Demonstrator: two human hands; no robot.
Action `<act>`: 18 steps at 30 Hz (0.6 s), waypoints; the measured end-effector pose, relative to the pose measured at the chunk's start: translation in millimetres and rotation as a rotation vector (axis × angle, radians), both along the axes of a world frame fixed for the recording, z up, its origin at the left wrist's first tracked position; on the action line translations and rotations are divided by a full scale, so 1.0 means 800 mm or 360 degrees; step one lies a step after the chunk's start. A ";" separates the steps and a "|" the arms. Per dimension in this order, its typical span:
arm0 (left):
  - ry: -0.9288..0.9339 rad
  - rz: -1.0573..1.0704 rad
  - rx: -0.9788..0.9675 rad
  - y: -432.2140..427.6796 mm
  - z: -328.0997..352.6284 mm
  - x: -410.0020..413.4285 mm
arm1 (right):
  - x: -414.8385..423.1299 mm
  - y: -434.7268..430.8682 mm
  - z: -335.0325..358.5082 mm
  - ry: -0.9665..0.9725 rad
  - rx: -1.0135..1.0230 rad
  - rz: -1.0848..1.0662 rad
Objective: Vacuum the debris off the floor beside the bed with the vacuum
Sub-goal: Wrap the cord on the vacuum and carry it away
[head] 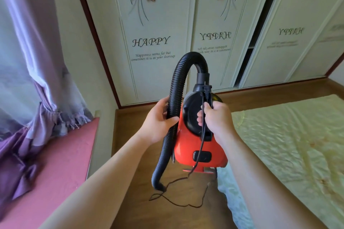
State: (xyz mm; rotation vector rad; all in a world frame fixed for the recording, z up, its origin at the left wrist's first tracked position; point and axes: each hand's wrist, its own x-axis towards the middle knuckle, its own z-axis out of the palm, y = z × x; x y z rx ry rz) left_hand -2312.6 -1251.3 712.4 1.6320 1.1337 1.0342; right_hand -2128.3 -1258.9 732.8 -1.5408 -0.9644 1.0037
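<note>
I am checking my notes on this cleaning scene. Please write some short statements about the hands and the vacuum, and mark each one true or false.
1. The right hand grips the handle of the vacuum. True.
2. The left hand hangs free and holds nothing. False: it grips the black hose.
3. The body of the vacuum is blue. False: it is red.
4. A thin black cord lies on the wooden floor. True.

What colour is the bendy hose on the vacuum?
The hose is black and ribbed, seen clearly in the head view; the vacuum body is red.
</note>
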 end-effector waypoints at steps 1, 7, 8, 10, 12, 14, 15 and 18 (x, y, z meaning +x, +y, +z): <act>0.0009 0.0026 0.0001 0.013 0.000 0.005 | 0.005 0.015 0.000 -0.0007 0.0002 0.0024; -0.0007 0.0182 0.0042 0.082 0.009 0.033 | 0.033 0.094 0.008 -0.0077 0.0021 0.0131; -0.0004 0.0206 0.0060 0.093 0.012 0.038 | 0.037 0.107 0.011 -0.0088 0.0023 0.0147; 0.0013 0.0245 0.0107 0.116 0.017 0.043 | 0.041 0.135 0.018 -0.0100 0.0028 0.0179; -0.0013 0.0277 0.0136 0.138 0.023 0.046 | 0.042 0.161 0.027 -0.0106 0.0040 0.0205; -0.0060 0.0302 0.0132 0.162 0.029 0.045 | 0.040 0.188 0.033 -0.0096 0.0061 0.0208; -0.0094 0.0308 0.0120 0.174 0.031 0.044 | 0.039 0.201 0.036 -0.0096 0.0070 0.0205; -0.0132 0.0325 0.0119 0.217 0.033 0.036 | 0.029 0.243 0.039 -0.0110 0.0099 0.0161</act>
